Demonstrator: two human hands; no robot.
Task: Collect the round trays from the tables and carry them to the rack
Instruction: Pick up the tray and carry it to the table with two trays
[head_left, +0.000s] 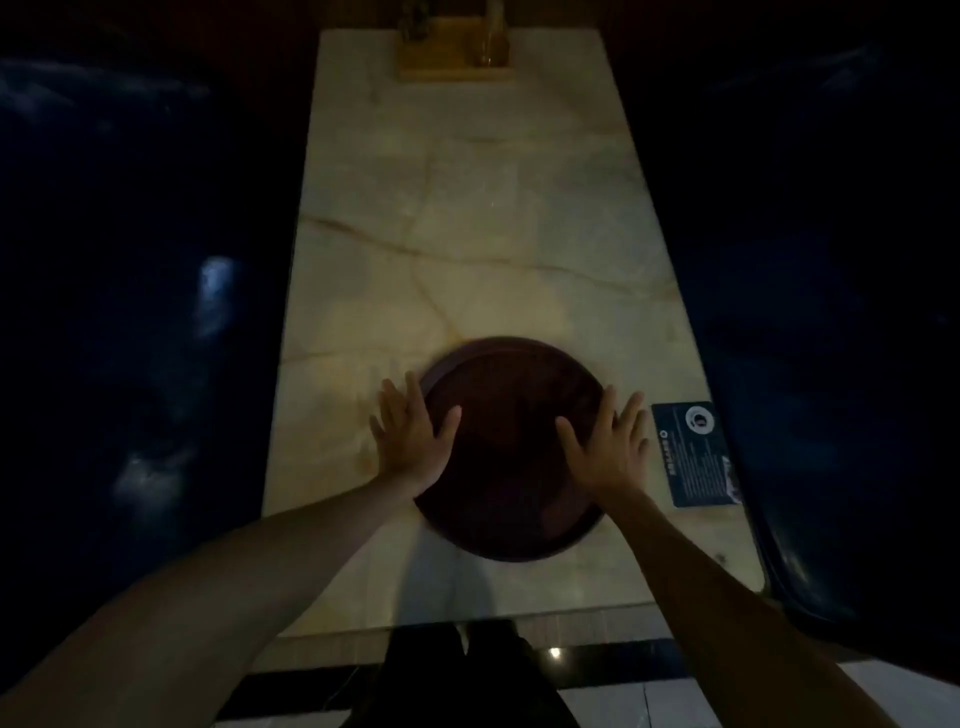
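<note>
Both my hands, left hand and right hand, lie spread open, gripping nothing, on the dark round wooden tray near the pale marble table's front edge; next, curl fingers under its rim and lift.

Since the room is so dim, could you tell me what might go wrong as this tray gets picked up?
Both hands, left hand and right hand, lie flat with fingers spread on the round tray, so the grip may slip. Sliding it right could scrape the dark card off the table.
</note>
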